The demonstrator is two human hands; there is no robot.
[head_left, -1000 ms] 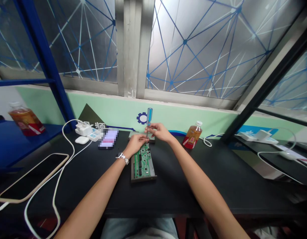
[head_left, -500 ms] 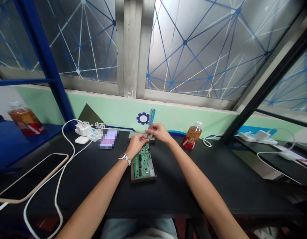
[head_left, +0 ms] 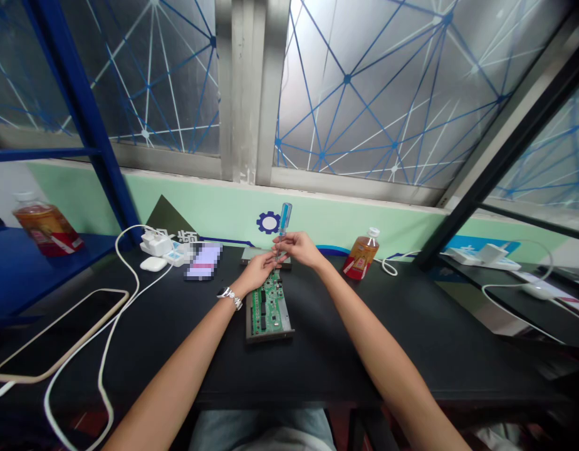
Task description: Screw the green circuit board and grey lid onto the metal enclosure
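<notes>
A screwdriver (head_left: 285, 217) with a clear blue handle stands nearly upright, its tip down over the far end of a green circuit board (head_left: 269, 308). My right hand (head_left: 299, 248) grips it just below the handle with bent fingers. Lower on the shaft, the fingertips of my left hand (head_left: 257, 271) are pinched together, partly hiding the shaft and its tip. The board lies in a grey metal tray (head_left: 269, 336) on the black table. Behind my hands, a grey metal piece (head_left: 250, 253) shows in part. A watch (head_left: 230, 295) is on my left wrist.
A drink bottle (head_left: 361, 255) stands right of my hands. On the left lie a phone (head_left: 59, 335) with a white cable (head_left: 111, 332), white plugs (head_left: 156, 243), a white case (head_left: 153, 264) and a blurred-out screen (head_left: 203, 261). The black table (head_left: 318, 357) meets a green wall at the back.
The screwdriver leans slightly more, its handle still up. My left hand and wrist have shifted a little left and turned. The board stays in place.
</notes>
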